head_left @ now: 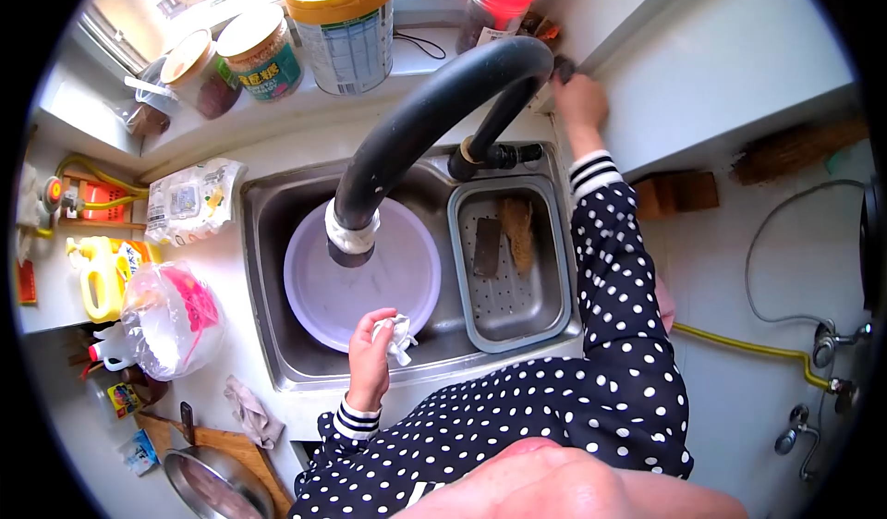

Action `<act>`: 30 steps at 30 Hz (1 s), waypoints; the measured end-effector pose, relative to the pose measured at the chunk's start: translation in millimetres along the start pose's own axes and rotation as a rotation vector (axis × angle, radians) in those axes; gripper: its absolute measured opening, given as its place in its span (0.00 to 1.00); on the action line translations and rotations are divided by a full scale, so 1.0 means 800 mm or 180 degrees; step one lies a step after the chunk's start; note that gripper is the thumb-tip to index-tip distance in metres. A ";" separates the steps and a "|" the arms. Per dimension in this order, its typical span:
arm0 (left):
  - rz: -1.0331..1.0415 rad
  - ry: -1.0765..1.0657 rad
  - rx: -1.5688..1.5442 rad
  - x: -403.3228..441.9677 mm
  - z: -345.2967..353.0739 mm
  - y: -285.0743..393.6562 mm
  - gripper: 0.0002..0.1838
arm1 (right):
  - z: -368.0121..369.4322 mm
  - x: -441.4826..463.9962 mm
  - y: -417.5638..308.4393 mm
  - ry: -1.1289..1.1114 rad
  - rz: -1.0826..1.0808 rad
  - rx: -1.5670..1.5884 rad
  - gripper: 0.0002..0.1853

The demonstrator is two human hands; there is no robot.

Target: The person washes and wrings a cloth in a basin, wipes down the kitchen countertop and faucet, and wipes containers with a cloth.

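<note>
My left hand (368, 357) is closed round a crumpled white tissue (397, 339), just over the near rim of a pale lilac basin (305, 302). The basin sits in the left part of the steel sink (268, 325). Stretched far forward, my right hand (582, 103) is at the corner by the windowsill. Its fingers are curled at a small dark thing (563, 69) whose kind I cannot make out. Nearby stands a jar with a red top (499, 6). A thick black faucet (416, 103) arches over the basin, a whitish wrap near its mouth.
A grey drain basket (564, 288) at the sink's right holds a dark block and a brown scrubber. Tubs (342, 34) line the windowsill. Left are a wipes pack (194, 200), a yellow jug (100, 279), a plastic bag (171, 320), a rag (252, 415) and a pot (217, 487).
</note>
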State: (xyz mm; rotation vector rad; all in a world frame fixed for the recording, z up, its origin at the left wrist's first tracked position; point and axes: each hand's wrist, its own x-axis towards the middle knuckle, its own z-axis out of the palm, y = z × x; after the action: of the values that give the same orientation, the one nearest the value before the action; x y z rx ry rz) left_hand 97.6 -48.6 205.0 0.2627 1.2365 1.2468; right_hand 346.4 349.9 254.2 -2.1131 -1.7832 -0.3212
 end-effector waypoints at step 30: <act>-0.0114 0.0209 -0.0088 -0.009 -0.011 -0.011 0.10 | 0.050 -0.050 0.015 0.0413 -0.0441 0.1333 0.13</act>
State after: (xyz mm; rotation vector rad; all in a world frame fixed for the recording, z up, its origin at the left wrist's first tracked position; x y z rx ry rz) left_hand 96.7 -61.9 199.5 0.1798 1.2739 1.2492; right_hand 349.2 328.7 200.6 -1.6485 -1.7449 -0.1030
